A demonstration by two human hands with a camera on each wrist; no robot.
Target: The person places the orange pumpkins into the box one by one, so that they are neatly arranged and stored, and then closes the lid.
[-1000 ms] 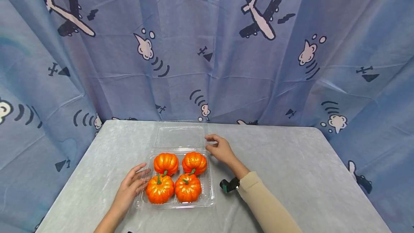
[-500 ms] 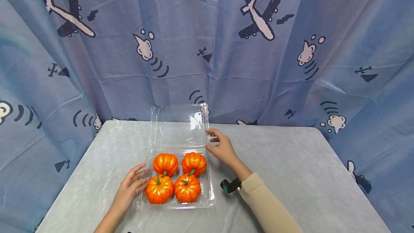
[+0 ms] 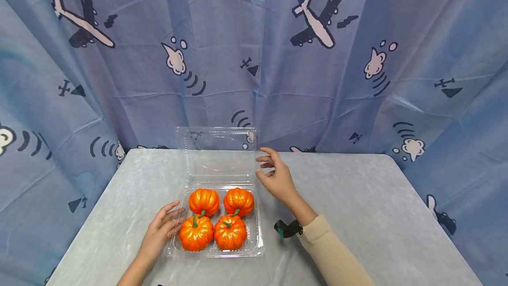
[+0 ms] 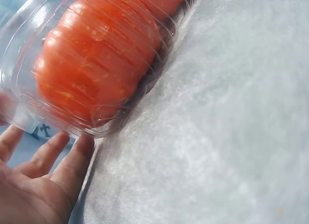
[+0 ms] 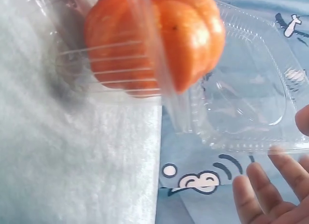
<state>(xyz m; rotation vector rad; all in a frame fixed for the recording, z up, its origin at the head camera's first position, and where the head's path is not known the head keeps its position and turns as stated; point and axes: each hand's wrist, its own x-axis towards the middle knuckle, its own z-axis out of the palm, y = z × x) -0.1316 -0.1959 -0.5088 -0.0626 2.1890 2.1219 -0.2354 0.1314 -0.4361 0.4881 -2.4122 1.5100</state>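
Several small orange pumpkins [image 3: 230, 233] with green stems sit in the base of a clear plastic clamshell box [image 3: 255, 239]. The box's lid [image 3: 220, 158] stands tilted up at the far side, hinged to the base. My left hand [image 3: 158, 228] lies along the left wall, its spread fingertips right at the plastic; in the left wrist view, the fingers [image 4: 72, 166] reach up to the wall beside a pumpkin. My right hand [image 3: 278, 178] is at the lid's right edge, fingers loosely extended. In the right wrist view the fingertips [image 5: 256, 178] are close beside the lid's rim.
A grey cloth-covered table [image 3: 357, 215] bears the box. Behind it hangs a blue curtain [image 3: 337, 78] printed with airplanes. A black wrist camera [image 3: 287, 228] sits on my right wrist.
The lid has risen from nearly flat at the table's back to a tilted stance. My right hand has moved slightly away and to the right along with it. The left hand keeps its place.
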